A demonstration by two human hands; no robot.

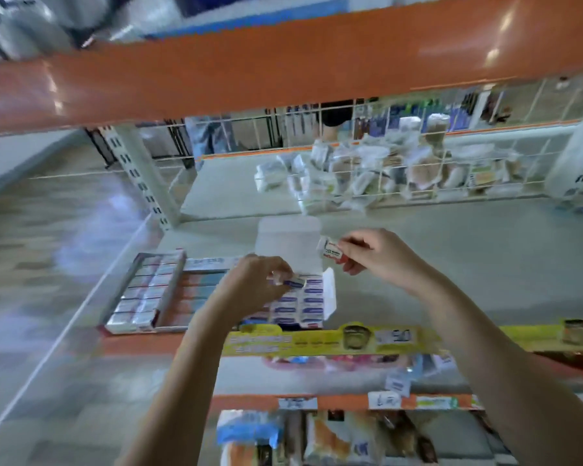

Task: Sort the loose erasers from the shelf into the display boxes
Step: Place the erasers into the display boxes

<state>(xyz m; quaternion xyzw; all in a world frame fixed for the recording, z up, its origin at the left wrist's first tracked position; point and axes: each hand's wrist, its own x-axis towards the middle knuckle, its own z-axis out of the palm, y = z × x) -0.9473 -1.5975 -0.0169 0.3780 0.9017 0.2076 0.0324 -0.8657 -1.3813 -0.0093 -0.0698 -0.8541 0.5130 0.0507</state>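
Two bare hands work over a grey store shelf (418,264) in the single head-camera view, each holding one loose eraser. The left hand (249,284) hovers above an open display box (303,304) near the shelf's front edge, its fingers (276,275) curled around a small eraser with a blue-and-white sleeve (292,282), held just over the rows of matching blue-printed erasers already packed inside. The box's pale lid flap (286,243) stands open behind the rows, toward the back of the shelf.

The right hand (374,253), raised just right of that flap, pinches a second eraser (332,252) between thumb and fingertips; this one is white with a red-and-white sleeve and sticks out leftward from the hand, clear of the shelf surface.

At the shelf's front-left corner lies a second display box (145,294), filled on its left side with columns of white-wrapped erasers and on its right with reddish and blue-grey packs; motion blur hides the print. A yellow price strip (317,341) runs along the shelf's front edge below the hands.

Behind a white wire grid (401,176) along the back edge of the shelf, a heap of pale plastic-wrapped packets (350,176) rests. An orange shelf beam (283,68) crosses overhead, and packaged goods (334,438) fill the lower shelf.
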